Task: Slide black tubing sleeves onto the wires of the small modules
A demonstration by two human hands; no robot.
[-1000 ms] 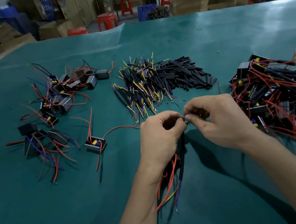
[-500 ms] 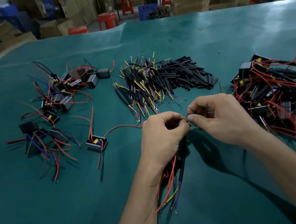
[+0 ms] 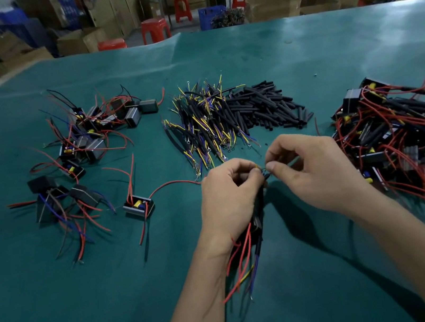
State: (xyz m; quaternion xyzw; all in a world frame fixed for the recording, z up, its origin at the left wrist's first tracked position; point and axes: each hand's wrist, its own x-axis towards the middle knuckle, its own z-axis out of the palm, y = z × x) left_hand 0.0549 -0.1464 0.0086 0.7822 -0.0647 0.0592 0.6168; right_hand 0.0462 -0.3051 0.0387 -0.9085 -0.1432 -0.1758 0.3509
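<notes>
Left hand (image 3: 229,194) curled round a black module's red, yellow and blue wires (image 3: 243,264), right hand (image 3: 316,172) pinching a thin wire tip (image 3: 263,171) beside it.

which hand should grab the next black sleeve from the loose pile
Right. The right hand pinches only something small and sits nearest the loose sleeve pile. The left hand grips a module's wires, which hang below it.
</notes>
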